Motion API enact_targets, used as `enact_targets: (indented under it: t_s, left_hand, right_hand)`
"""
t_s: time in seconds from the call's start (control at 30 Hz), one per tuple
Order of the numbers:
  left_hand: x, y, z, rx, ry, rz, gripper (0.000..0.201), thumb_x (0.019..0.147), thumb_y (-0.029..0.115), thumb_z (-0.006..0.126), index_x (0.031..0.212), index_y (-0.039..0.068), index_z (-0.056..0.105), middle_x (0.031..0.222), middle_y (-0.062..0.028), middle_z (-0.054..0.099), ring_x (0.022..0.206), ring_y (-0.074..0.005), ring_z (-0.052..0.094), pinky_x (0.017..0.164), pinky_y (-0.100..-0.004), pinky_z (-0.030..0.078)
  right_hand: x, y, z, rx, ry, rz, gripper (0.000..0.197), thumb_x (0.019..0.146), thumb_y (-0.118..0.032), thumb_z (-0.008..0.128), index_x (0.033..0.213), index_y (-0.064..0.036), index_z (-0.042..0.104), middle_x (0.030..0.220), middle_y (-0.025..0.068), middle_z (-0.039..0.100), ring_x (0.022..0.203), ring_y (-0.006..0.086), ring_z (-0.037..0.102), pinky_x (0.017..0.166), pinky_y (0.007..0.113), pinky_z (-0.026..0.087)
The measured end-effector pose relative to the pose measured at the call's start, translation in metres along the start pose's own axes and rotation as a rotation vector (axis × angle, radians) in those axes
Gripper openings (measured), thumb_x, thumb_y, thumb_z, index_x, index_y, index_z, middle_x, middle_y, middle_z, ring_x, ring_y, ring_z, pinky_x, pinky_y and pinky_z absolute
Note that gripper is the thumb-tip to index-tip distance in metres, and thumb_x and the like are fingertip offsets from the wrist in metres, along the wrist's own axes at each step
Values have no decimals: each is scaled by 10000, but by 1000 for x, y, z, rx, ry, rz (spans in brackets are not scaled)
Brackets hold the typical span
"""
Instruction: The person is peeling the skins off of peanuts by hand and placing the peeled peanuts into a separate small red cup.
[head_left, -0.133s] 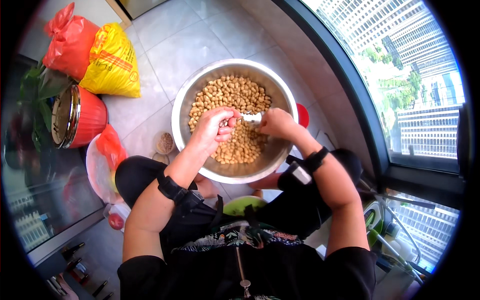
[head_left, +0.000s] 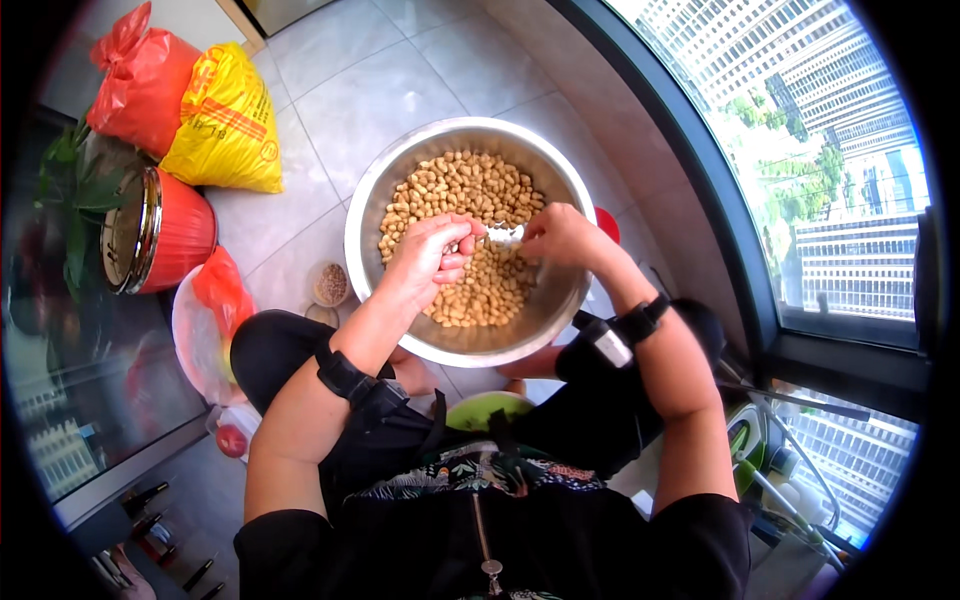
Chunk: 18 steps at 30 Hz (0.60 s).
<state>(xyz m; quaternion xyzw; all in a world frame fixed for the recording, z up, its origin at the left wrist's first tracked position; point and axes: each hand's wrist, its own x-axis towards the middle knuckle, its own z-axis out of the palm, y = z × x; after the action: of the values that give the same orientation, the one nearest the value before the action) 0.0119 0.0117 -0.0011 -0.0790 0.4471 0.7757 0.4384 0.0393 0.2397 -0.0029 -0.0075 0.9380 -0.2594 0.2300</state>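
Observation:
A large steel basin (head_left: 363,215) holds many unshelled peanuts (head_left: 462,180). Over its middle, my left hand (head_left: 432,258) is curled closed, palm turned up. Small brownish bits like peanut kernels show between its fingers. Across a short gap, my right hand (head_left: 562,237) hangs above the basin's right side, fingertips pinched and pointing down. What those fingertips hold, if anything, is hidden. Between the hands a bare, shiny patch of the basin's bottom shows among the peanuts.
To the basin's left stand a small tub of kernels (head_left: 330,284) and a pink basin (head_left: 184,335) with a red bag. Farther left are a red pot (head_left: 187,232), a yellow bag (head_left: 225,125) and a red bag (head_left: 145,85). A green bowl (head_left: 485,410) sits between my legs.
My right hand has shifted slightly, its knuckles rising and its wrist moving a little right. The left hand keeps nearly the same place and stays closed.

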Motion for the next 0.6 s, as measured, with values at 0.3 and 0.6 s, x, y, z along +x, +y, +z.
enact_targets:
  t_s: [0.3, 0.6]
  left_hand:
    - [1, -3, 0, 29, 56, 9, 144, 897, 118, 538, 943, 1, 608, 702, 14, 498, 471, -20, 353, 384, -140, 247]
    - [-1, 4, 2, 33, 65, 42, 150, 896, 123, 541, 942, -3, 608, 703, 14, 499, 472, -22, 354, 382, -140, 246]
  right_hand:
    - [-3, -21, -4, 274, -123, -124, 169, 754, -149, 717, 874, -30, 715, 712, 94, 670, 671, 158, 616, 658, 296, 485]
    - [18, 8, 26, -240, 403, -44, 188, 809, -192, 564, 724, -71, 680, 688, 145, 644, 687, 304, 654, 642, 407, 519]
